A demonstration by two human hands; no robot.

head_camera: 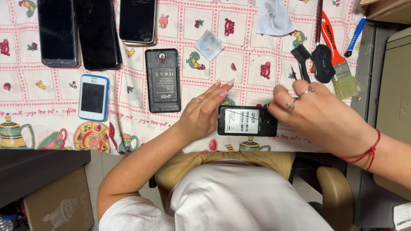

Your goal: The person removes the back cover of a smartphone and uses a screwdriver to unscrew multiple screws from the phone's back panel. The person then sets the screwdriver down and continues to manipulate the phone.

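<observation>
Opened black phone (247,121) lies back-up at lower centre of frame, just in from the near table edge; long axis runs left-right, white-labelled battery toward the left end, bare black end to the right; left hand (204,113) lies flat with fingers spread, palm pinning the phone's left end, not clenched; right hand (319,112) curls over the right end, fingertips at its top right corner, grip on anything there hidden, cannot tell; free cloth (252,64) right above the phone, narrow strip below it; black back cover (162,80) upright just left of the left hand, long axis vertical; white-and-blue phone (93,97) further left; paintbrush (338,60), black brush (302,57) upper right; three dark phones (96,32) along the top left edge.
</observation>
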